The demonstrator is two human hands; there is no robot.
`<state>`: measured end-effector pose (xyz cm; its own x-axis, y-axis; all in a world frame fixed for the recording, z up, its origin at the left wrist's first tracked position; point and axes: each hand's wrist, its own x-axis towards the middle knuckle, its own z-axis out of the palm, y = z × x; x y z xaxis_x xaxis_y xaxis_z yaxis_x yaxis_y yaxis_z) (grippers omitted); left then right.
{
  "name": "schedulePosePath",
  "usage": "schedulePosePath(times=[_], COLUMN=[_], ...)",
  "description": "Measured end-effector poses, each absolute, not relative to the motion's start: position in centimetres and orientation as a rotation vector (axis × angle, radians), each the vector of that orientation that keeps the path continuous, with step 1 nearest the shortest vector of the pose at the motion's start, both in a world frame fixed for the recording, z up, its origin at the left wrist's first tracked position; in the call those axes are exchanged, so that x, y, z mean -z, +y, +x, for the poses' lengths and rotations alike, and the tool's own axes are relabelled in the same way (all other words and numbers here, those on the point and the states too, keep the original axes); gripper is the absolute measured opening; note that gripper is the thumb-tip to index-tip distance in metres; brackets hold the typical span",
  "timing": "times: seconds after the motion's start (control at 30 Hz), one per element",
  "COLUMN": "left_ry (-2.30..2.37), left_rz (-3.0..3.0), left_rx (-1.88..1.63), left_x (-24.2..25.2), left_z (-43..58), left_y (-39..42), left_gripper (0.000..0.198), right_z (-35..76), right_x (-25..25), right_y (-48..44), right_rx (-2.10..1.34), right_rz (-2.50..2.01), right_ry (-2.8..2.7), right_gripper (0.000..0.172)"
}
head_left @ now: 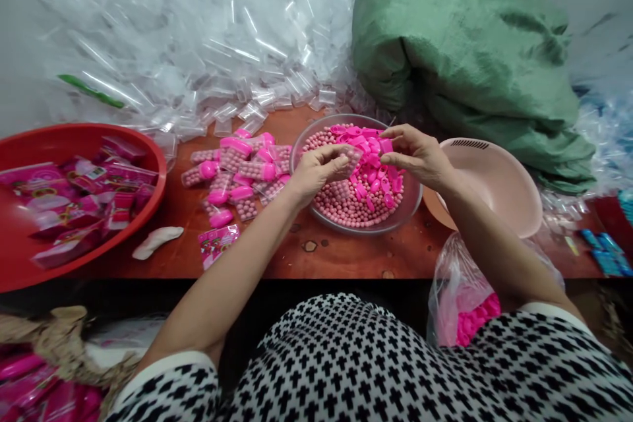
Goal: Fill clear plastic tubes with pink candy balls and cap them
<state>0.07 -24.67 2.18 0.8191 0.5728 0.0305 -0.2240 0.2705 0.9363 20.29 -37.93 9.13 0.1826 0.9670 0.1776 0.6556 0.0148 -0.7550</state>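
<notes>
My left hand (pixel 316 170) is closed around a small clear plastic container (pixel 349 159) filled with pink candy balls, held over a clear bowl (pixel 410 208). My right hand (pixel 415 155) pinches a bright pink cap (pixel 385 145) right next to the container's open end. The bowl holds several pink candy balls (pixel 346 201) and loose pink caps (pixel 372 175). To the left of the bowl lies a heap of filled, capped containers (pixel 237 175) on the brown table (pixel 346 254).
A red basin (pixel 20 264) of pink packets stands at the left. Empty clear containers (pixel 208 46) are piled at the back, beside a green sack (pixel 469 46). A pale pink basin (pixel 499 184) and a bag of pink caps (pixel 469 310) sit at the right.
</notes>
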Motion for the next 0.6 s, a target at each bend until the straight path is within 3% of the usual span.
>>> schedulePosePath(times=[0.13, 0.37, 0.6], left_ry=[0.297, 0.395, 0.330], left_rz=[1.255, 1.687, 1.721], left_rx=[-0.596, -0.760, -0.861], left_x=[-1.9, -1.9, -1.7], left_z=[0.1, -0.3, -0.8], left_y=[-24.9, -25.5, -25.5], left_gripper=[0.048, 0.021, 0.023], right_z=[18.7, 16.8, 17.2], right_x=[-9.8, -9.5, -8.7], right_y=[-36.9, -36.0, -35.4], right_rx=[-0.523, -0.272, -0.437], right_rz=[-1.612, -1.637, -1.556], right_ry=[-1.528, -1.876, -1.839], right_gripper=[0.054, 0.028, 0.037])
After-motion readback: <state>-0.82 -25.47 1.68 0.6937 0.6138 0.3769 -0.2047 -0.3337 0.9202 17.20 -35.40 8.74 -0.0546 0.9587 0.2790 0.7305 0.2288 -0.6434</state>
